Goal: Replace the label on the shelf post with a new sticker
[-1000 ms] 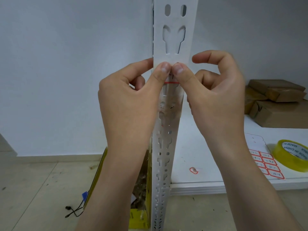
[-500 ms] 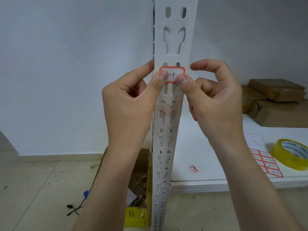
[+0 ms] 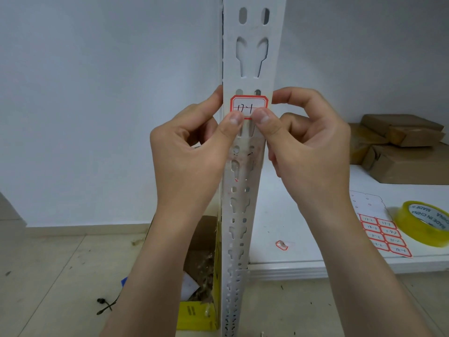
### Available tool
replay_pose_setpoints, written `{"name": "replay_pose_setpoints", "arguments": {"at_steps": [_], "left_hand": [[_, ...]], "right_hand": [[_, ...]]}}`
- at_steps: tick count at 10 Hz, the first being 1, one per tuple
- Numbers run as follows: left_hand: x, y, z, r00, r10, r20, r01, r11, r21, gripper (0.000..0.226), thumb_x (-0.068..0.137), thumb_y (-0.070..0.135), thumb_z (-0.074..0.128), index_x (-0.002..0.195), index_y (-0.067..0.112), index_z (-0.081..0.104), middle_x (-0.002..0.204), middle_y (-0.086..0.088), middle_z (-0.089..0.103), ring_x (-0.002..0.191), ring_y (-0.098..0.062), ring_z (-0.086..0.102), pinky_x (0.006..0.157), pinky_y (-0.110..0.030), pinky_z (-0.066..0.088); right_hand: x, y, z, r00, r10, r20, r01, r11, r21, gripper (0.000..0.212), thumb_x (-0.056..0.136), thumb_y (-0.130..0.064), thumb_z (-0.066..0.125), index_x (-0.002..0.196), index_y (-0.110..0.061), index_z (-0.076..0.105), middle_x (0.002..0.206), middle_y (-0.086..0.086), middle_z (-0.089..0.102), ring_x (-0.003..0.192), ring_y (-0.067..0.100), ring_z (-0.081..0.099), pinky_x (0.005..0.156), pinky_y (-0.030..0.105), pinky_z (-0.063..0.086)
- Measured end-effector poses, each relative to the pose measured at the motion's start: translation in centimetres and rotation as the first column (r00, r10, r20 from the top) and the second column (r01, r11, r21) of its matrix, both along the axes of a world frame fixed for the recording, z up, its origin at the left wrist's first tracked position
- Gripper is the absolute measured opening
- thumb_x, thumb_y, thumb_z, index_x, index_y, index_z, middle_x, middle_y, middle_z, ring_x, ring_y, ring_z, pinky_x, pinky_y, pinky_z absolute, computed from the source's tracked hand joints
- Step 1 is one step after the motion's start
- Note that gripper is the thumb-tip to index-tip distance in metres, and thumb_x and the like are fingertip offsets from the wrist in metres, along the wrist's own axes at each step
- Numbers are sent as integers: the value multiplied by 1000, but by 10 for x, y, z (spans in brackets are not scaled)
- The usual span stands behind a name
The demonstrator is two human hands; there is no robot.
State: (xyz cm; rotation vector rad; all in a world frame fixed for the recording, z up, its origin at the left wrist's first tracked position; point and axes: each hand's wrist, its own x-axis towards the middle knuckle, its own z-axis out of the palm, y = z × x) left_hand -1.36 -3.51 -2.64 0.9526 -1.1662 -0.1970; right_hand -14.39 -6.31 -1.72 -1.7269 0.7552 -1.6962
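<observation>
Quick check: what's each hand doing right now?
Left hand: pinches the sticker against the shelf post, thumb on its lower left.
Right hand: same pinch, thumb on the sticker's lower right.

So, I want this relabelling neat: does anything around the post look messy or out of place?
The new sticker sits level. Below it the post carries pinkish, smudged residue, and a small loose sticker lies on the shelf board, apart from the sticker sheet.
</observation>
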Motion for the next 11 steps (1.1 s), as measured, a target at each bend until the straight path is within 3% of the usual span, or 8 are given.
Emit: {"name": "replay_pose_setpoints", "arguments": {"at_steps": [1,3,4,5,7,8,10,11], "left_hand": [[-1,0,0,999,-4,-37,5,1000,13,37,93,20,75,129,16,71,77,-31,58,69,-30,55,77,-49,60],[-12,-2,3,960,-26,-278,32,999,18,26,90,25,78,114,15,79,86,-1,73,76,-9,65,69,-17,58],[-14,-4,6,950,-18,-313,28,999,27,25,85,32,82,106,19,82,84,-5,66,75,-10,60,70,-18,56],[-13,-5,8,952,-13,-306,21,999,24,27,85,30,82,108,15,81,82,-4,67,75,-10,61,73,-22,60],[-4,-11,0,945,-124,-304,112,992,-54,27,91,15,75,114,2,77,64,7,72,50,5,58,52,-9,45],[-1,-14,-5,949,-171,-264,154,984,-84,29,93,10,72,121,1,74,73,-2,74,54,5,56,52,-11,46],[6,-11,-9,983,-156,-94,154,988,-28,38,95,9,68,133,13,67,72,-26,38,60,-17,37,54,-24,40],[2,2,-8,990,-112,-91,112,994,0,41,95,3,64,133,19,67,68,-15,40,59,-17,39,55,-24,41]], "right_hand": [[1,1,-1,1000,-3,2,3,1000,-6,15,96,-27,72,108,-25,65,64,24,61,51,33,52,47,21,46],[6,5,5,991,38,128,-54,991,123,14,90,-34,77,95,-25,67,61,25,49,48,19,41,44,21,40],[10,5,7,985,35,170,-65,983,171,18,89,-35,78,91,-22,66,61,19,46,51,24,36,42,21,37],[11,5,8,977,66,201,-106,975,195,18,90,-32,77,95,-19,66,57,19,45,43,19,37,41,20,37],[3,2,-1,943,168,288,-253,923,290,25,92,-29,74,112,-14,67,56,1,51,43,14,39,41,22,35],[0,6,-12,982,83,171,-126,956,264,24,90,-27,76,111,-20,66,58,-2,57,42,14,46,42,25,42],[-3,14,-16,992,56,113,-85,958,274,23,91,-24,75,112,-22,65,67,3,67,40,16,51,43,25,46],[-8,24,-16,997,17,72,-34,968,250,16,94,-17,72,108,-23,66,73,4,71,39,17,51,43,25,46]]}}
